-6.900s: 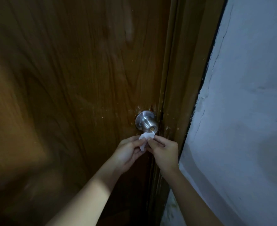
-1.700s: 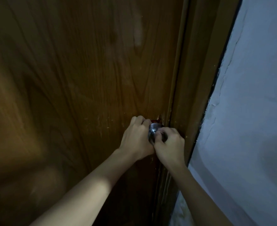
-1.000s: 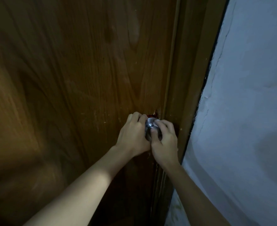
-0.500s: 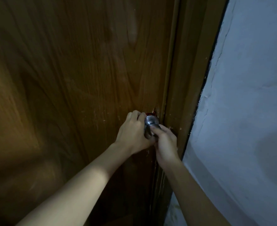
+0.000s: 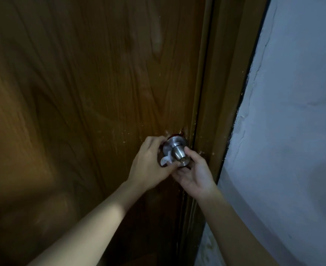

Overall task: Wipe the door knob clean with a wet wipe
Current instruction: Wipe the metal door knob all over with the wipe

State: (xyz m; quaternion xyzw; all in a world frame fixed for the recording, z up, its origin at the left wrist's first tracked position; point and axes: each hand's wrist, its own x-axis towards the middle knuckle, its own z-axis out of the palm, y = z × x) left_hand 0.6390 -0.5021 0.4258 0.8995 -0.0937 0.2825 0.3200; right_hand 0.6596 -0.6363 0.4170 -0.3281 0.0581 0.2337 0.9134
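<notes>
While both hands cup the knob [image 5: 178, 153], the door frame [image 5: 216, 112] sits close.

In front of me is a brown wooden door [image 5: 81, 93] in its frame [image 5: 225, 93]; right of it, a pale plaster wall [image 5: 296, 112] (cracked along the frame)

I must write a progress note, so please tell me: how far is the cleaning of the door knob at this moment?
Done: the wet wipe is out and already against the metal door knob. In hand: the left hand presses the wipe at the knob's neck, on its left side, and the right hand cups the knob from below. Left: whether the knob's face and right side are clean cannot be told in this dim light, so wiping probably continues.
</notes>
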